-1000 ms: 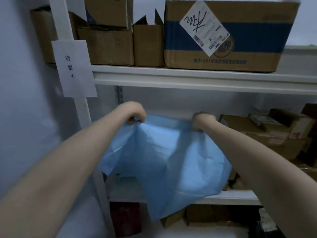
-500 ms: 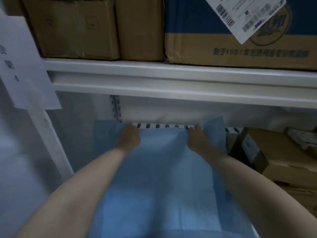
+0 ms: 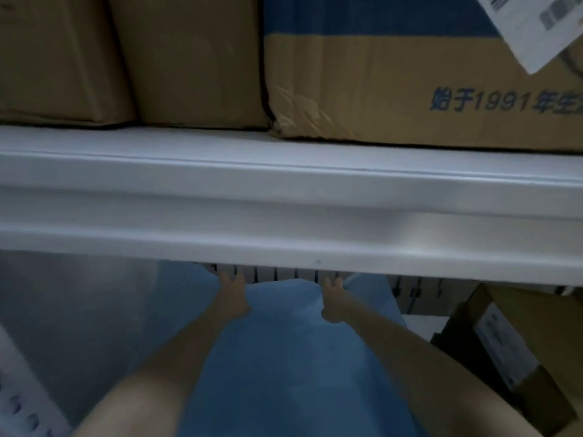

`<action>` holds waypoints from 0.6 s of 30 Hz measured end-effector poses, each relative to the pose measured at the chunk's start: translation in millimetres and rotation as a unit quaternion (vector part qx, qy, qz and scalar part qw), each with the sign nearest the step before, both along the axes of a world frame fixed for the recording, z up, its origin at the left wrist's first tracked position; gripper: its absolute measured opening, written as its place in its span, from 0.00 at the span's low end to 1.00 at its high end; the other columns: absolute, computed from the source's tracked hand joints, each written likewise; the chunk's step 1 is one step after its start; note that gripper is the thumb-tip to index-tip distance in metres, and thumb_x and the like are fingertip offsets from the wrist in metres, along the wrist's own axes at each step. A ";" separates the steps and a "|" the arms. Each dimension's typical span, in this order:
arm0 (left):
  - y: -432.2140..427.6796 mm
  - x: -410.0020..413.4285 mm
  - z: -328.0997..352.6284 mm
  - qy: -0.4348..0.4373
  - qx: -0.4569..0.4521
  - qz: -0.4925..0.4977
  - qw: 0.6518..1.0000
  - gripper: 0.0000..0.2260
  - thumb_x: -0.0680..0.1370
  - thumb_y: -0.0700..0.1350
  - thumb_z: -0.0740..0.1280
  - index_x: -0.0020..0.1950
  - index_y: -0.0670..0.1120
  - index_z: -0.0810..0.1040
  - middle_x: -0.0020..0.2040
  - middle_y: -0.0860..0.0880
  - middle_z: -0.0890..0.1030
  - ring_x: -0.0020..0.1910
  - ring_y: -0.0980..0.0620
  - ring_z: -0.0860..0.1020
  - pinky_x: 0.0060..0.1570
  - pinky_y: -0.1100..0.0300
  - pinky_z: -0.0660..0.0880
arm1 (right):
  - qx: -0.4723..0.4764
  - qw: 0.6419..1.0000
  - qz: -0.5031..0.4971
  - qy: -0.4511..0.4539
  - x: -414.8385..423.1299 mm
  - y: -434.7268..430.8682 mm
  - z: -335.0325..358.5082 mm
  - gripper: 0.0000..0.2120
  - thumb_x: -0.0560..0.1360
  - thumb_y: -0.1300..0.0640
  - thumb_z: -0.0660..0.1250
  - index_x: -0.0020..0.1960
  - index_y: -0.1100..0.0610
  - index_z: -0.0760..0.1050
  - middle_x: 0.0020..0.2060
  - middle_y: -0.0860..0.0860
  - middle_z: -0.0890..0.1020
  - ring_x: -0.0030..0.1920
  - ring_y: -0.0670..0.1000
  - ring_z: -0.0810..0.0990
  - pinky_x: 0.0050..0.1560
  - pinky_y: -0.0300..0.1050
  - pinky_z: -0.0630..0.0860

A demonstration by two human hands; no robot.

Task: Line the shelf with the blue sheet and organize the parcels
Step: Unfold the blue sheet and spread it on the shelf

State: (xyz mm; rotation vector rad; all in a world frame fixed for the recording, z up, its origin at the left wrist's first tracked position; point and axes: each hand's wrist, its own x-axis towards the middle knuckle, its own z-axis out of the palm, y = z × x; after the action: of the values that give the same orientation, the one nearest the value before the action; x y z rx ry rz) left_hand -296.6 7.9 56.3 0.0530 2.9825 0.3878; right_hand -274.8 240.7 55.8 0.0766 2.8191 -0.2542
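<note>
blue sheet (image 3: 284,357) spread under white beam (image 3: 284,216), far edge bunched near the back | left hand (image 3: 232,298) below beam, fingers straight, pressing sheet flat, gripping nothing | right hand (image 3: 334,302) likewise | 1 brown parcel (image 3: 520,342) below beam's right end, beside sheet | 3 boxes (image 3: 189,58) above beam

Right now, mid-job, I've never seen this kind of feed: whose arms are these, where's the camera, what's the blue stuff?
No machine here: a person's bare arms, filmed by one camera worn on their head, looking forward and down. The left hand and right hand reach to the back of the lower shelf, fingers straight, resting on the blue sheet spread there; neither grips it. The white upper shelf above carries cardboard boxes. Another box sits right of the sheet.
</note>
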 end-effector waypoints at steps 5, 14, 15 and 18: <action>-3.8 14.9 -15.2 -0.045 0.039 -0.075 0.995 0.45 0.77 0.40 0.67 0.77 0.49 0.33 0.74 0.40 0.28 0.61 0.42 0.74 0.42 0.60 0.73 | 0.002 1.000 0.017 0.016 11.6 1.3 -13.7 0.42 0.77 0.67 0.59 0.78 0.55 0.32 0.75 0.64 0.33 0.31 0.53 0.70 0.37 0.47 0.69; -21.1 63.2 -39.0 -0.093 -0.010 -0.077 0.993 0.05 0.77 0.39 0.61 0.42 0.46 0.73 0.53 0.46 0.77 0.61 0.45 0.74 0.53 0.61 0.69 | 0.077 0.986 0.048 -0.139 68.7 -14.1 -34.4 0.09 0.77 0.61 0.62 0.38 0.60 0.68 0.40 0.52 0.70 0.43 0.53 0.74 0.47 0.46 0.71; -23.7 67.5 -41.9 -0.091 -0.014 -0.070 0.993 0.09 0.76 0.38 0.61 0.36 0.47 0.68 0.46 0.49 0.76 0.58 0.45 0.76 0.49 0.60 0.69 | 0.083 0.987 0.044 -0.133 75.5 -10.8 -40.2 0.06 0.76 0.58 0.64 0.45 0.60 0.70 0.46 0.52 0.71 0.49 0.55 0.75 0.51 0.47 0.72; -32.2 91.4 -53.6 -0.132 -0.046 -0.061 0.988 0.03 0.76 0.40 0.61 0.45 0.44 0.74 0.54 0.44 0.77 0.57 0.45 0.76 0.50 0.59 0.71 | 0.092 0.993 0.015 -0.074 102.8 0.7 -62.9 0.21 0.75 0.54 0.67 0.65 0.57 0.67 0.63 0.54 0.65 0.62 0.60 0.72 0.60 0.51 0.72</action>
State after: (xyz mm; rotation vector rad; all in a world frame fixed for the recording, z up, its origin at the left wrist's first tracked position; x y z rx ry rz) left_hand -205.2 -24.4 2.7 0.1611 2.7144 0.2229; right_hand -172.0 241.4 -7.2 0.0905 2.6861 0.0172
